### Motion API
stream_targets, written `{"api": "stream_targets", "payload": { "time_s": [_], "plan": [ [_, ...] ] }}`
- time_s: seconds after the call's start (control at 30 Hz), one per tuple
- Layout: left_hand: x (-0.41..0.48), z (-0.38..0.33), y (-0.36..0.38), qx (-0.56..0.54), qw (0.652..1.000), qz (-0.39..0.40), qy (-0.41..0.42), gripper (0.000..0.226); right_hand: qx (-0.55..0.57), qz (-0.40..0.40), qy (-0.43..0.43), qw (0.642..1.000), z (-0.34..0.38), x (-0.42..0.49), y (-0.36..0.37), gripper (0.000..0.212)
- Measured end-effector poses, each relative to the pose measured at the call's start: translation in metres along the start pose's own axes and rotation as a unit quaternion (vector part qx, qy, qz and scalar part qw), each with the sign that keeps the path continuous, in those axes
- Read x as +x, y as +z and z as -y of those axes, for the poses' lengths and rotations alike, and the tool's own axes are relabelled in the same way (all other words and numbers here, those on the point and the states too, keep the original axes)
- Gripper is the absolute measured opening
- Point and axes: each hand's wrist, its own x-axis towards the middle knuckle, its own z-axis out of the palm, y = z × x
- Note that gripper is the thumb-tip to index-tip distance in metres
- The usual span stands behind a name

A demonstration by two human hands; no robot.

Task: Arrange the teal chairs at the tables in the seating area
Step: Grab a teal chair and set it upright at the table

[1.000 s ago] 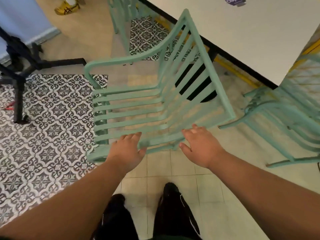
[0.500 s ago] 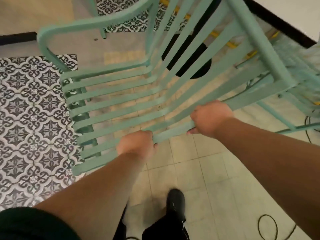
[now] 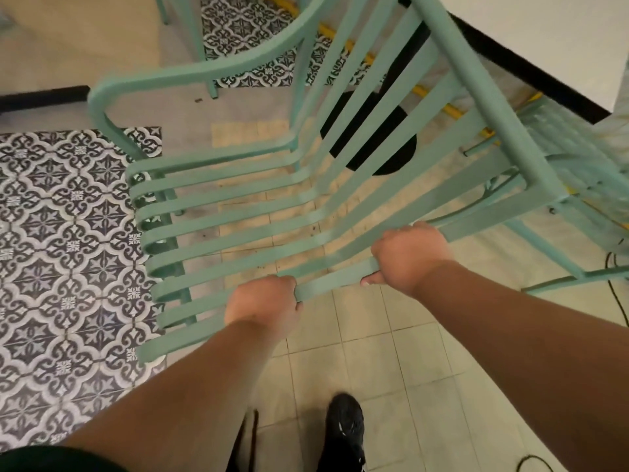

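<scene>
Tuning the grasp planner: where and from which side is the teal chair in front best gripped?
Grip the chair by its nearest slat, coming from the near side, where the left hand and right hand hold it. That slat is thin enough to wrap and unobstructed, and two spread grips should limit twisting.

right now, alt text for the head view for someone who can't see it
A person's left hand and right hand grip the nearest slat of a teal chair beside a white table. A second teal chair stands to the right.
</scene>
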Motion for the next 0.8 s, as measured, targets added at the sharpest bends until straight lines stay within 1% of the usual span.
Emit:
{"api": "stream_targets", "payload": {
  "time_s": [0.23,0.33,0.53,0.7,0.8],
  "plan": [
    [-0.005,0.011,0.0,-0.005,1.0,0.004,0.013,0.019,-0.01,0.016,0.012,1.0,0.013,-0.008,-0.004,0.052],
    [-0.007,0.023,0.001,0.005,1.0,0.003,0.022,0.02,0.011,0.026,0.025,0.999,0.024,-0.012,-0.006,0.051],
    [-0.008,0.05,-0.003,0.06,0.997,0.002,0.049,0.021,0.059,0.037,0.046,0.997,0.05,-0.016,-0.01,0.049],
    [-0.005,0.08,-0.015,0.088,0.994,0.024,0.068,0.022,0.107,0.073,0.071,0.989,0.08,-0.012,-0.02,0.05],
    [-0.001,0.099,-0.024,0.115,0.99,0.03,0.079,0.023,0.133,0.077,0.086,0.984,0.098,-0.011,-0.028,0.048]
  ]
}}
